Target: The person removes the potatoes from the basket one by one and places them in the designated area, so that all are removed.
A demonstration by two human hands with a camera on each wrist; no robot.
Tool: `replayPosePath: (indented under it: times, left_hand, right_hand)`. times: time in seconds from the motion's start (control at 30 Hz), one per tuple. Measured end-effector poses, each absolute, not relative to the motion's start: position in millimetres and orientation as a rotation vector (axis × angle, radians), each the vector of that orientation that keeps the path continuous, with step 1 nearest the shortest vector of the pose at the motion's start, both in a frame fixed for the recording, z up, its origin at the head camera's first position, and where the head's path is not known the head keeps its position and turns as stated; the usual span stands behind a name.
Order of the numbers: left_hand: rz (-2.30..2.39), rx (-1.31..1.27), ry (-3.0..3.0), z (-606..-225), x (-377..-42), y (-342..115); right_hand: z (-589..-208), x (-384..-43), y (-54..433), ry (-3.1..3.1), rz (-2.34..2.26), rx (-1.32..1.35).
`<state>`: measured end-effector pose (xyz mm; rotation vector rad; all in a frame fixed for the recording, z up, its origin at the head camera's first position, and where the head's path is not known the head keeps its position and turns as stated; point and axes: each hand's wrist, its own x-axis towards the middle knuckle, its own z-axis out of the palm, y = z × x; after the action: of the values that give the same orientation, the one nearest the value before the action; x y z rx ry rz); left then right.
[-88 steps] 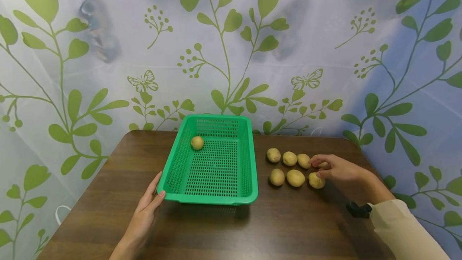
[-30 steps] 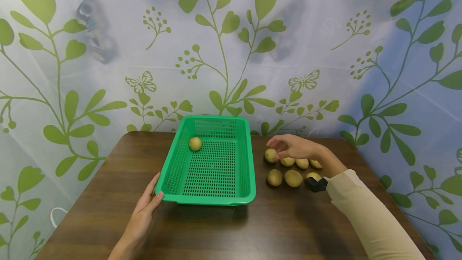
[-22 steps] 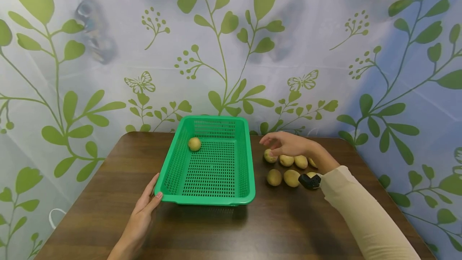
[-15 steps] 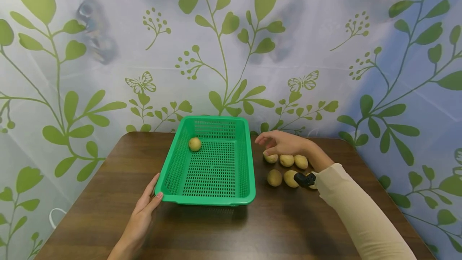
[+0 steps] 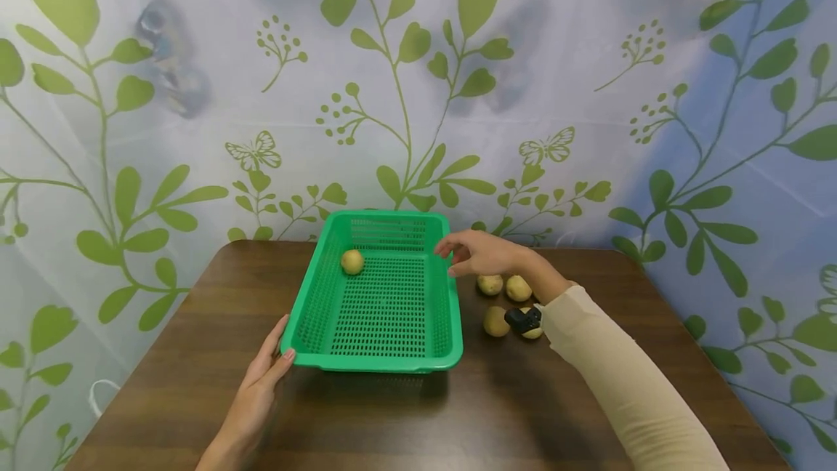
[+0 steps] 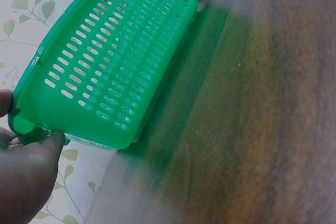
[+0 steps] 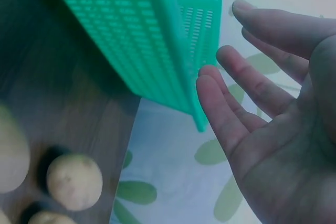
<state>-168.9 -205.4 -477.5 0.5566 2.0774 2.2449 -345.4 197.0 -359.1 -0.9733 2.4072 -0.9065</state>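
A green plastic basket (image 5: 382, 363) with slotted sides stands on the table, one potato (image 5: 352, 262) inside near its back left. My left hand (image 5: 260, 376) grips the basket's front left corner, thumb on the rim and fingers under it. Above the basket's right rim hovers my right hand (image 5: 480, 253), its fingers loosely bent. In the right wrist view its palm and fingers hold nothing. Several potatoes (image 5: 495, 321) lie in two rows to the right of the basket; my right arm hides some of them. The right wrist view shows a round potato (image 7: 74, 182) below the hand.
The brown wooden table (image 5: 392, 427) extends in front of the basket and to both sides. A patterned curtain (image 5: 294, 107) with green leaves hangs right behind its back edge. A small black device (image 5: 523, 320) sits at my right wrist.
My right hand has travelled left from the far right potatoes, over the back row, to the basket's right rim. The left hand keeps its hold, and the potatoes look unmoved.
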Motion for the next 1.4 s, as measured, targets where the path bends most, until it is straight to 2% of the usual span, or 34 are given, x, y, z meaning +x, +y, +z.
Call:
replayPosePath:
  times: [0.97, 1.4]
  left_hand:
    - [2.226, 0.550, 2.111, -477.5, -170.3, -205.0]
    - [2.235, 0.557, 2.094, -478.0, -170.3, -205.5]
  right_hand:
    - [-368.8, -380.1, 101.5, 2.329, -0.920, -0.959]
    - [-390.0, -399.3, 67.8, 2.300, -0.981, -0.987]
